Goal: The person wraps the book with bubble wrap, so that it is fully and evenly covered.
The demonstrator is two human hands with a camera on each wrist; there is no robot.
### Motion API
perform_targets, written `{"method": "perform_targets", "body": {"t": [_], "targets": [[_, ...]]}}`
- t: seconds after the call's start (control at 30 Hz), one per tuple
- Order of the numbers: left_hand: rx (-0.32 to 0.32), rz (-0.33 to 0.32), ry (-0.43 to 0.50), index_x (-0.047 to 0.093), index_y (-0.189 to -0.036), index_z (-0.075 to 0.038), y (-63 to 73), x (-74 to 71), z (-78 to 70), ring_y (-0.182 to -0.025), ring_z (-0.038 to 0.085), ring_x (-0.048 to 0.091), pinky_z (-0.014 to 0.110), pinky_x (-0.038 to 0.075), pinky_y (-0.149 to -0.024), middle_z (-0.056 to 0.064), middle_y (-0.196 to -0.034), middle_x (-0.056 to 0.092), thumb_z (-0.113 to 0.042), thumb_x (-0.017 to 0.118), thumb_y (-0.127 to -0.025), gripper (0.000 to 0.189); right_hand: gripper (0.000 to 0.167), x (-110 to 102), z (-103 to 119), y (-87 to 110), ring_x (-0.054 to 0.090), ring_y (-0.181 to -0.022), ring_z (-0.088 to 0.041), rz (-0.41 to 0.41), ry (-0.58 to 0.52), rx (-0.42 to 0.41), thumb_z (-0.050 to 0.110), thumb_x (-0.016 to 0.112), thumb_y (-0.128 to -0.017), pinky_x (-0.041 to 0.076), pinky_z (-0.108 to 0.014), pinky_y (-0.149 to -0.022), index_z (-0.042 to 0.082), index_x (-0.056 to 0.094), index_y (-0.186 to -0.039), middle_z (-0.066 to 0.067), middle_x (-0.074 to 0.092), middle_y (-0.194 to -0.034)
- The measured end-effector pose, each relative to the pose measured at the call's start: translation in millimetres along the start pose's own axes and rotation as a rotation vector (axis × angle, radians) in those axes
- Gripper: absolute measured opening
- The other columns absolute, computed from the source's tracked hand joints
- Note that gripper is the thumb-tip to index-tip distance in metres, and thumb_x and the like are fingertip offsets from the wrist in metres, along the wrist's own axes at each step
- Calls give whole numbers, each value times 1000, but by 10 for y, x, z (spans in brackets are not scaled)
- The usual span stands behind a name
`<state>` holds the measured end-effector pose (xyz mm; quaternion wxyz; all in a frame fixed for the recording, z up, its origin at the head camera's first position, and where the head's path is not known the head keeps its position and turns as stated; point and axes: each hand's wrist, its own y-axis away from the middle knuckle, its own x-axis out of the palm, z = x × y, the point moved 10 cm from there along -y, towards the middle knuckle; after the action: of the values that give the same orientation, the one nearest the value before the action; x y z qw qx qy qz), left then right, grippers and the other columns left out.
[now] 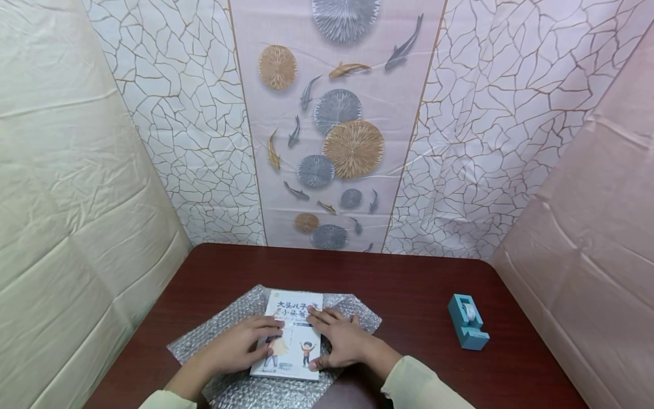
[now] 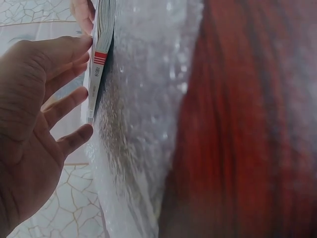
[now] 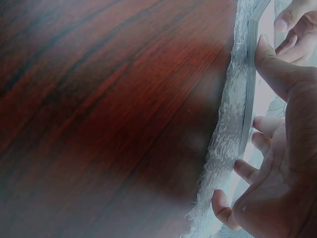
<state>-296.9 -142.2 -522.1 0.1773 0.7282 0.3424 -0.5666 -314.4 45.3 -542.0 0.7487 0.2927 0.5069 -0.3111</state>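
Only from left wrist: red-barred spine (image 2: 96, 77); left hand (image 1: 234, 345) and right hand (image 1: 343, 339), fingers spread, on the book (image 1: 293, 342).

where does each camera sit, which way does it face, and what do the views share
Head: on the person's head, facing forward and down at the table, book and tape dispenser; left hand, right hand and sleeves show.
Left wrist: facing past the left hand to the book's edge; right fingers peek in.
Right wrist: facing past the right hand to the opposite edge; left fingers show.
Both wrist views share the book, bubble wrap and table.
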Motion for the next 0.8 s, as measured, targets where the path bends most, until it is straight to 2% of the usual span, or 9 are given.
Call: {"method": "perform_targets", "body": {"t": [0.2, 0.37, 0.47, 0.67, 0.8], "targets": [[4, -39, 27, 76, -140, -20, 91, -65, -36, -142, 33, 64, 63, 50, -119, -3, -151, 70, -30, 76, -103, 38, 107, -16, 9, 7, 26, -170, -35, 7, -10, 0, 75, 75, -92, 30, -93, -112, 26, 30, -176, 5, 19, -187], [28, -95, 63, 81, -117, -32, 152, -120, -70, -126, 21, 67, 53, 57, -110, -14, -131, 73, -22, 85, -92, 27, 107, -12, 14, 14, 25, -171, -35, 19, -18, -3, 73, 75, -93, 29, -93, -113, 26, 29, -177, 5, 18, -187], [51, -116, 71, 80, -103, -38, 173, -139, -89, -118, 13, 65, 46, 59, -103, -19, -120, 71, -17, 87, -86, 28, 107, -21, 13, 15, 25, -171, -35, 18, -20, 2, 72, 76, -93, 29, -93, -113, 26, 29, -177, 5, 19, -187], [94, -108, 66, 80, -96, -39, 244, -153, -154, -111, 7, 63, 40, 59, -96, -23, -112, 69, -15, 87, -83, 28, 107, -19, 18, 10, 25, -171, -35, 14, -16, -1, 72, 77, -93, 29, -93, -113, 25, 29, -177, 4, 19, -187], [92, -68, 119, 79, -92, -36, 280, -167, -178, -100, 1, 61, 32, 57, -89, -23, -103, 66, -11, 87, -81, 29, 107, -26, 23, 15, 26, -171, -36, 10, -16, -5, 72, 77, -93, 29, -93, -113, 25, 29, -177, 4, 19, -187]]}}
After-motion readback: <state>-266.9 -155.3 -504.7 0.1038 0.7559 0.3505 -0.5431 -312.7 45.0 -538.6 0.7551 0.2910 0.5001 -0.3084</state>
